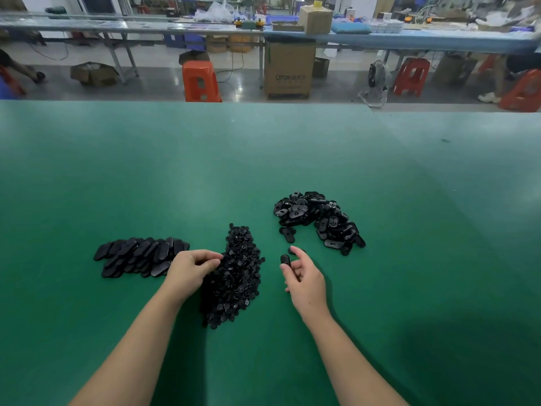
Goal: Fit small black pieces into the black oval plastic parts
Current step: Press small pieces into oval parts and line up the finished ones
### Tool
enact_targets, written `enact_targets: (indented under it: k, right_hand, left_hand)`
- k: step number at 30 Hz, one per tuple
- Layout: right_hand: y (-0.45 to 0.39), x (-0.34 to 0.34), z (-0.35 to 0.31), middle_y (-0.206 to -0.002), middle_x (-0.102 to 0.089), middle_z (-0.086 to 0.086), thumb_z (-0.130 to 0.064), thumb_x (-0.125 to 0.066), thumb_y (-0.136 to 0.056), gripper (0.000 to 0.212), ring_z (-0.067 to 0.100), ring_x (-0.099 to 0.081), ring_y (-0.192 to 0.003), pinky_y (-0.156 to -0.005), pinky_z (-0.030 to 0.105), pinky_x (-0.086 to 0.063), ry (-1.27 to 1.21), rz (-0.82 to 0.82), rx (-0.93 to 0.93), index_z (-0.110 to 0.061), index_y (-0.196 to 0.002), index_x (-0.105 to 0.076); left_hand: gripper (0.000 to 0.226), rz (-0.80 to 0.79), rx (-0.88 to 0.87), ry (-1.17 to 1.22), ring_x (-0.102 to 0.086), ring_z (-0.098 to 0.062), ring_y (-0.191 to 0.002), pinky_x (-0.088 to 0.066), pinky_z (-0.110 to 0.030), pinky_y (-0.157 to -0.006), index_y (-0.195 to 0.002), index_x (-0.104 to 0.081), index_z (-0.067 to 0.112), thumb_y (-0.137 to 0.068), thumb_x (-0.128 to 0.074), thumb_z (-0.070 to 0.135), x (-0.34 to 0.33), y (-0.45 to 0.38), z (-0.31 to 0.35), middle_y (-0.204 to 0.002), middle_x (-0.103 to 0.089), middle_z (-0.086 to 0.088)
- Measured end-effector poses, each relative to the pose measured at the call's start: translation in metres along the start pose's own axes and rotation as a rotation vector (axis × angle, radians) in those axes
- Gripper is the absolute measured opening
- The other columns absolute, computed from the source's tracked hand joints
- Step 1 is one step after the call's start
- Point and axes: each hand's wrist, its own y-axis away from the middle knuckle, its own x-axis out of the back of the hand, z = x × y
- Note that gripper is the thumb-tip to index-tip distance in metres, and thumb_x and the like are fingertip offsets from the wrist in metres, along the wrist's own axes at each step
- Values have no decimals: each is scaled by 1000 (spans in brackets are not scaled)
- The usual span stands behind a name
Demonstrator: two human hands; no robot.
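Reaching forward over the green table [263, 148], the left hand [190, 271] curls its fingers into the small pieces [237, 276]. The right hand [304, 276] pinches an oval part [285, 259], standing up, long way pointing away.

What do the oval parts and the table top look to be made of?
Oval parts: black moulded plastic by the look, semi-gloss, with soft highlights on smooth curved faces. Table top: green mat, probably rubber or vinyl, matte, with a broad diffuse sheen and a seam at right.
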Motion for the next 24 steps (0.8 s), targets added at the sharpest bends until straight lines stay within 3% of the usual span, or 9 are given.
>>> enact_targets:
  k: [5,8,11,16,20,24]
  right_hand:
    - [-1,-1,2,-86,-62,-3,-19,-64,-100,34,15,-60,-78,-75,44,-60,37,2,13,-27,-132,-64]
    - [0,-1,1,-86,-63,-4,-20,-64,-99,29,16,-60,-80,-76,46,-60,48,6,25,-24,-128,-66]
    - [1,0,0,-87,-64,-4,-20,-64,-99,27,14,-61,-79,-75,46,-60,40,12,14,-23,-126,-67]
    - [1,0,-2,-86,-66,1,-21,-65,-97,15,22,-67,-77,-70,47,-60,25,26,-9,-32,-102,-56]
    - [2,0,-1,-81,-71,0,-18,-63,-99,18,11,-69,-65,-66,41,-61,5,30,-16,-31,-96,-50]
    - [2,0,-1,-74,-73,-9,-21,-58,-102,15,4,-68,-63,-58,19,-54,30,15,4,-33,-100,-50]
  left_hand:
    - [19,-48,10,-43,-65,2,-94,-45,-18,-81,-89,-80,33,-90,-74,15,-1,-2,2,-89,-76,16]
    - [18,-55,21,-36,-67,-3,-82,-46,-17,-73,-86,-79,31,-89,-74,15,-2,-2,3,-83,-76,14]
    - [18,-41,23,-17,-57,-2,-62,-45,-18,-64,-83,-79,29,-88,-75,12,-2,0,3,-71,-72,7]
    - [17,-33,19,19,-42,-8,-51,-38,-22,-54,-84,-80,26,-88,-75,10,-1,1,3,-63,-66,5]
    - [15,-49,31,106,-40,-15,-48,-37,-21,-48,-86,-80,20,-88,-75,7,-2,3,5,-62,-65,1]
    - [14,-54,40,194,-35,-14,-41,-33,-19,-41,-87,-80,15,-88,-74,3,-5,5,6,-61,-64,-4]
